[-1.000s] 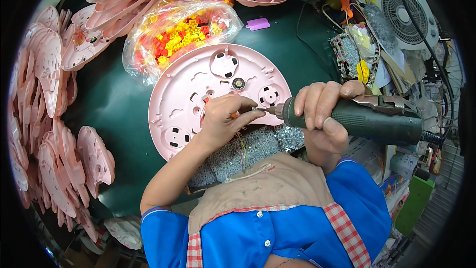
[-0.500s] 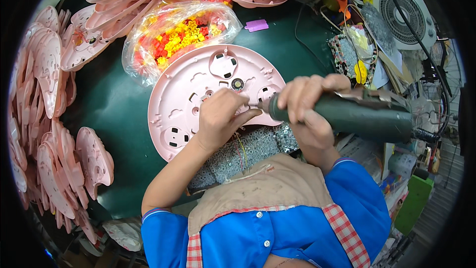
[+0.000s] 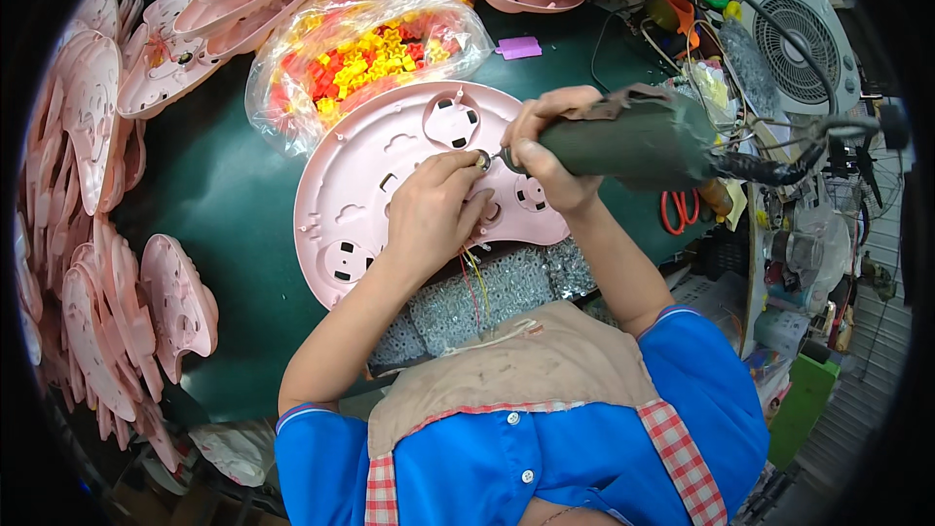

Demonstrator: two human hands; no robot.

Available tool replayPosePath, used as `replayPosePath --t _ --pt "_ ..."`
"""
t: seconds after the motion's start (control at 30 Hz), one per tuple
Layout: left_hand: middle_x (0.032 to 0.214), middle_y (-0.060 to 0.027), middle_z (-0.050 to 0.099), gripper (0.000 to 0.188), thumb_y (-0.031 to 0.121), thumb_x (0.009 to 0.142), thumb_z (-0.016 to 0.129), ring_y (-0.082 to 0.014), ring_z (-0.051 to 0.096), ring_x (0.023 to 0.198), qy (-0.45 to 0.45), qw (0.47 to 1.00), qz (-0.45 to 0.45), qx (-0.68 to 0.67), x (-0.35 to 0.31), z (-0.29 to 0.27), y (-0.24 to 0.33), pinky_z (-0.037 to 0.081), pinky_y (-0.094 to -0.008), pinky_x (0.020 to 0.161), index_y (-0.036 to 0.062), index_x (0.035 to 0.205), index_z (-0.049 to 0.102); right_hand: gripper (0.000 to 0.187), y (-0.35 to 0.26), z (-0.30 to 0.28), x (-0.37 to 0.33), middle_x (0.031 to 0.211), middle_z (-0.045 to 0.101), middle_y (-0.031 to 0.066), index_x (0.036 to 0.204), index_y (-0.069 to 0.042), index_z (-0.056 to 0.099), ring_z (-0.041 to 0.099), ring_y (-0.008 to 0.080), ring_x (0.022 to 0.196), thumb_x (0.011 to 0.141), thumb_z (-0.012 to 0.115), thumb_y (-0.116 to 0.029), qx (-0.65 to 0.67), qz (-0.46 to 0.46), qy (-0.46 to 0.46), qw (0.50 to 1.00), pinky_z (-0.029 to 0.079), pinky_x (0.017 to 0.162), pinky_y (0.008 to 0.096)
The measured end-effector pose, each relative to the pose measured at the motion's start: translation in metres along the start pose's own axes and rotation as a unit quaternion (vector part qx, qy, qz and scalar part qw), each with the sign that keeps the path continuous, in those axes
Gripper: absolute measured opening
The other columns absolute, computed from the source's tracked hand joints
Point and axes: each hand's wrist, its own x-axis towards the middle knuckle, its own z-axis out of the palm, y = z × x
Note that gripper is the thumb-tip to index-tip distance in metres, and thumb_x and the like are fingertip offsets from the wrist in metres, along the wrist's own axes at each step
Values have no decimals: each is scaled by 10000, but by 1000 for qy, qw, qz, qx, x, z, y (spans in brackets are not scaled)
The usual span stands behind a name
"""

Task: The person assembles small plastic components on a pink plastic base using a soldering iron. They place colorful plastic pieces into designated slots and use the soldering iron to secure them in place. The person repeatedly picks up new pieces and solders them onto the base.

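A pink plastic shell (image 3: 336, 175), curved and hollow with posts and slots inside, lies on the dark green table. My left hand (image 3: 433, 209) rests over its middle with the fingers bent together. Those fingertips touch the small round metal-rimmed part (image 3: 482, 160) in the shell; whatever they pinch is too small to make out. Gripped in my right hand (image 3: 555, 136) is a dark green electric screwdriver (image 3: 633, 144), held sideways with its tip at the round part. Thin red and yellow wires (image 3: 477, 278) hang from the shell's near edge below my left hand.
Pink shells are stacked at the left (image 3: 93, 127) and along the back. Behind the shell lies a clear bag (image 3: 365, 68) of red and yellow pieces, beside a purple tag (image 3: 518, 48). At the right are red-handled scissors (image 3: 679, 211), cables and a fan (image 3: 804, 44).
My right hand has moved left and away from me with the screwdriver, its tip shifting to the round part. My left fingertips have shifted there too. The red scissor handles now show.
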Motion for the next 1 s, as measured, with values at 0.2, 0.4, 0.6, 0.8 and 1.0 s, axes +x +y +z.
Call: replayPosePath --t 0.2,0.4,0.6,0.8,1.0 --pt "1155 -119 749 218 110 863 763 -311 719 1049 16 1000 24 -4 5 0 -1 585 -409 896 14 1058 745 424 7 -12 -3 795 599 73 1228 -15 471 582 155 695 865 690 5 79 21 -1 997 531 705 333" --pt "1287 -134 705 306 59 901 755 -281 734 1085 -45 998 -29 -40 -1 -6 -4 605 -385 929 19 1204 734 487 -71 -48 -25 792 624 54 1298 -39 488 603 157 634 870 719 -16 214 1 -1 977 557 676 366" --pt "1078 -105 691 261 67 805 792 -319 655 1005 -30 996 73 -44 11 1 37 535 -439 863 35 1057 734 492 -73 -71 -87 793 605 78 1269 -23 446 610 174 683 855 711 -3 41 82 21 996 550 698 379" --pt "998 -84 641 267 118 795 813 -288 615 962 -110 980 153 -67 4 38 65 482 -421 829 78 1039 713 497 -93 -71 -78 733 584 63 1268 -36 437 609 180 667 857 715 -9 103 57 64 991 558 699 403" --pt "946 -92 604 230 137 819 812 -306 590 927 -134 973 174 -75 6 59 71 467 -440 820 59 942 635 491 -124 -82 -67 670 581 25 1259 -126 454 599 172 599 876 752 -51 140 56 61 987 551 672 384"
